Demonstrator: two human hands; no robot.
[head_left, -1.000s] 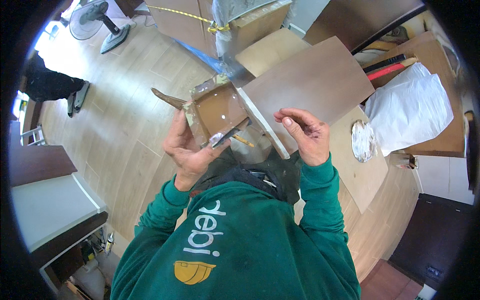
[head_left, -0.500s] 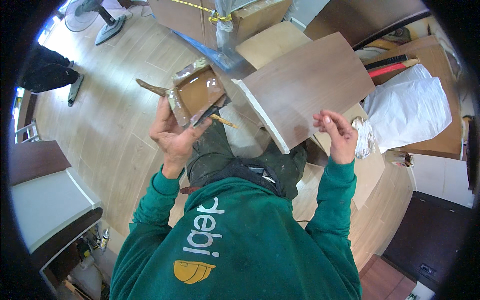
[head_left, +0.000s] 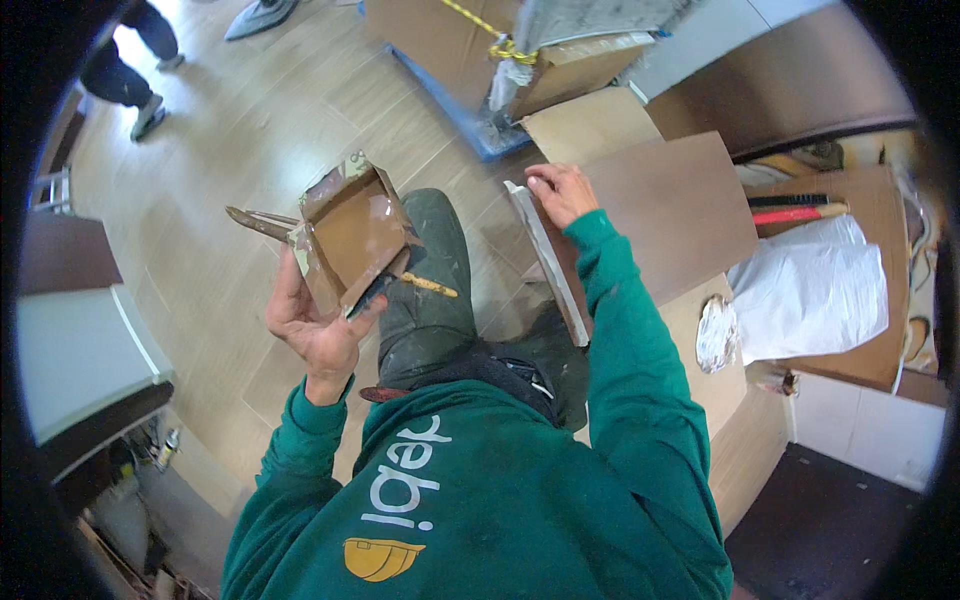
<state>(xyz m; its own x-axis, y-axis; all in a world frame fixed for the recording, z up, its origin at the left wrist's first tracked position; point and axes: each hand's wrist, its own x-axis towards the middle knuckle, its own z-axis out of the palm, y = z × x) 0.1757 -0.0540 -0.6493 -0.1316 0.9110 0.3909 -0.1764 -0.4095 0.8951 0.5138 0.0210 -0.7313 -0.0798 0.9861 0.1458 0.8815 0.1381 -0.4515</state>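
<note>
The left hand (head_left: pixel 320 340) grips a square, open-topped container (head_left: pixel 314 268) of brown liquid, left of the brown panel (head_left: pixel 650 210). A yellowish stick (head_left: pixel 428 286) projects from the container's right side. The right hand (head_left: pixel 565 193), fingers curled, is positioned at the panel's far left corner; whether it grips cannot be determined. Farther away stands a cardboard box (head_left: pixel 585 72).

Green sweatshirt (head_left: pixel 560 500), dark trousers (head_left: pixel 438 285)
</note>
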